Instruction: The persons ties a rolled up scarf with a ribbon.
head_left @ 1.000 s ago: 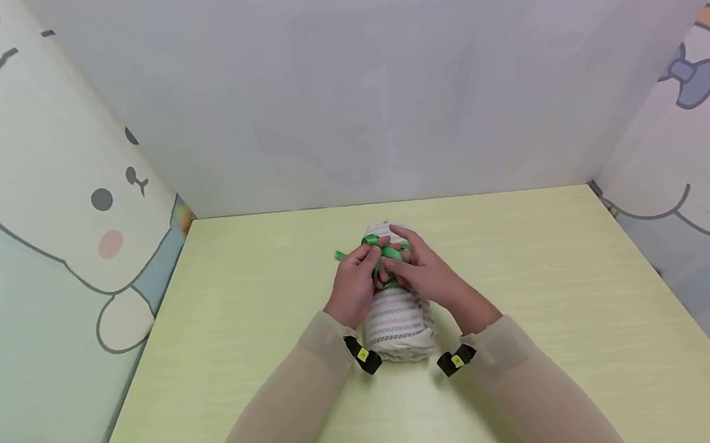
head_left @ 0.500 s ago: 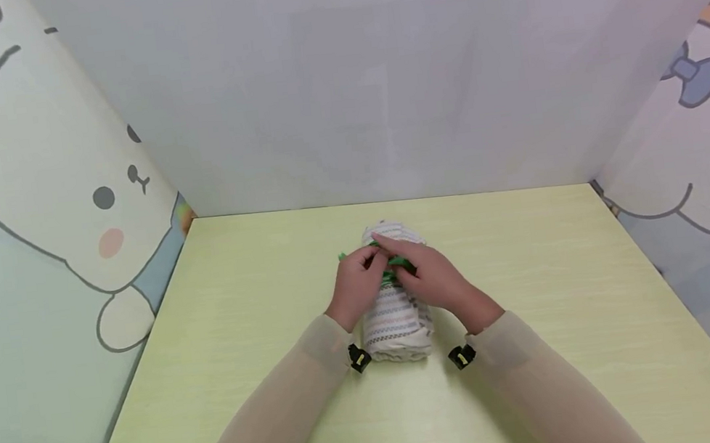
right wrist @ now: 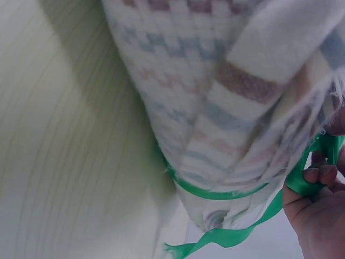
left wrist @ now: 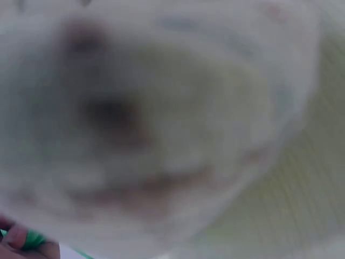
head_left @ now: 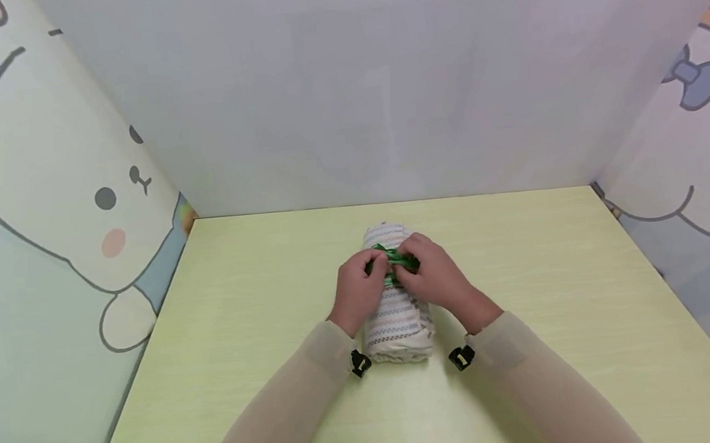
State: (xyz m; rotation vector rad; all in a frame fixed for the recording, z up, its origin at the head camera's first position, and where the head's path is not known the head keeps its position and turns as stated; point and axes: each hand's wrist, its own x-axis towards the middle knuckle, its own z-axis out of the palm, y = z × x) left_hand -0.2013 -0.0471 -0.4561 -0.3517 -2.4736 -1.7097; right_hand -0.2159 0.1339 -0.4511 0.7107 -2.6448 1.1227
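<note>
A rolled towel (head_left: 393,327), white with grey and pink stripes, lies lengthwise on the table in the head view. Green ribbon (head_left: 391,252) goes round its middle. My left hand (head_left: 359,287) pinches the ribbon from the left, thumb and fingertips together. From the right, my right hand (head_left: 433,271) grips the ribbon with curled fingers. The right wrist view shows the ribbon band (right wrist: 221,192) tight round the cloth, a loose tail (right wrist: 232,237) and fingers holding a loop. Up close, the towel's end (left wrist: 161,108) fills the left wrist view, blurred, hiding most of the hands.
The pale yellow table (head_left: 256,276) extends on both sides of the towel. A plain grey wall (head_left: 381,101) stands behind it, and cartoon-printed panels (head_left: 41,177) flank both sides. Both forearms wear beige sleeves with small black wrist cameras (head_left: 360,363).
My right hand's fingers have drawn back to the right and curled in, after crossing over toward my left hand. The green loops have been pulled in closer to the towel.
</note>
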